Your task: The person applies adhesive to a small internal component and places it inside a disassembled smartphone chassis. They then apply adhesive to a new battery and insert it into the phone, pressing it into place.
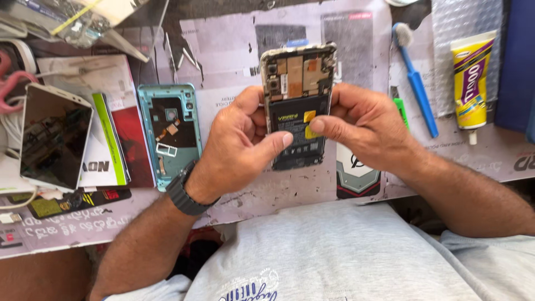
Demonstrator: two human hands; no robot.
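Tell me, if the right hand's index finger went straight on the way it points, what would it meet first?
The right hand points its index finger leftward across the opened phone. Going on, it would probably meet the left hand's thumb first, which rests on the black battery; depth is unclear.

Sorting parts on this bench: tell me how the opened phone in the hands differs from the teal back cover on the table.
The opened phone is held up by the left hand and right hand; the teal back cover lies flat, untouched. The phone shows battery and circuit boards; the cover is a nearly hollow shell. Both are upright rectangles, inner sides showing.
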